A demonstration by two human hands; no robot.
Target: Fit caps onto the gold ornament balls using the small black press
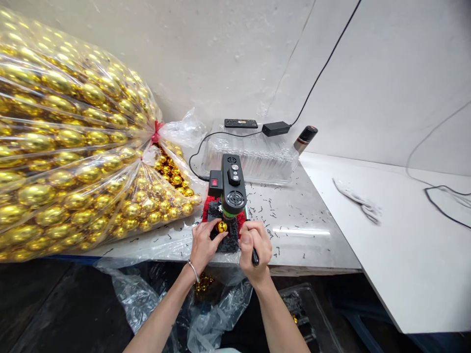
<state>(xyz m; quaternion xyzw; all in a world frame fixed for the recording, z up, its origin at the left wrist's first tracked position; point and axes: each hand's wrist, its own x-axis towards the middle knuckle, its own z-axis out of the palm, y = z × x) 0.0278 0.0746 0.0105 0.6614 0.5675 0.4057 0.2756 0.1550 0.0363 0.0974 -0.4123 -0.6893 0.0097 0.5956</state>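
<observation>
At the centre of the frame, I am holding a shiny gold ball [222, 226] between the thumb and forefinger of my left hand [204, 244], just below a black oblong machine with round vents [234, 184]. My right hand [258, 245] is curling in a fist round a black lever handle [255, 258] to the machine's right. A black and red base [231, 243] is sitting beneath, on a shiny grey tabletop [301, 220] strewn with short black strips. A bulging clear plastic bag of gold balls [73, 137] is filling the upper left; behind the machine, a ribbed clear plastic box [253, 166] is supporting a black rectangular adapter [275, 129].
</observation>
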